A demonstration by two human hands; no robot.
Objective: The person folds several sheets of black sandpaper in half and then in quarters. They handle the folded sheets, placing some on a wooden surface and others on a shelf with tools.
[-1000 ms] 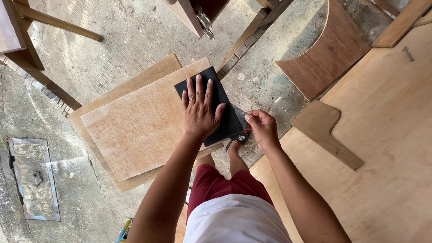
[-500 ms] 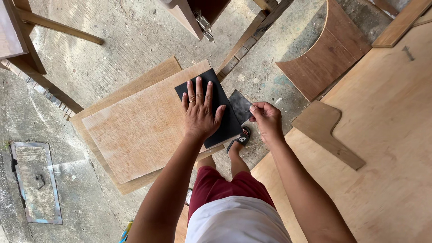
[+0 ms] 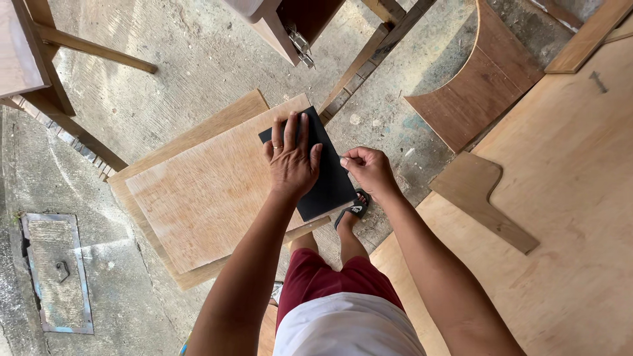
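Observation:
A black rectangular sheet (image 3: 330, 191) lies on the right end of a light plywood board (image 3: 204, 198), which rests on a second board of the same kind. My left hand (image 3: 290, 161) presses flat on the sheet with its fingers spread. My right hand (image 3: 372, 171) is at the sheet's right edge, thumb and fingers pinched together on that edge. My foot in a black sandal (image 3: 353, 211) stands on the concrete just below the sheet.
A large plywood sheet (image 3: 560, 231) covers the right side, with an angled offcut (image 3: 481, 198) on it. A curved brown panel (image 3: 481, 99) lies at top right. Wooden furniture legs (image 3: 59, 66) stand at top left. A metal hatch (image 3: 56, 270) sits in the floor.
My right hand had lifted the sheet's right edge, showing its grey back. It has now come back to the left with the edge laid down flat. The left hand stayed put.

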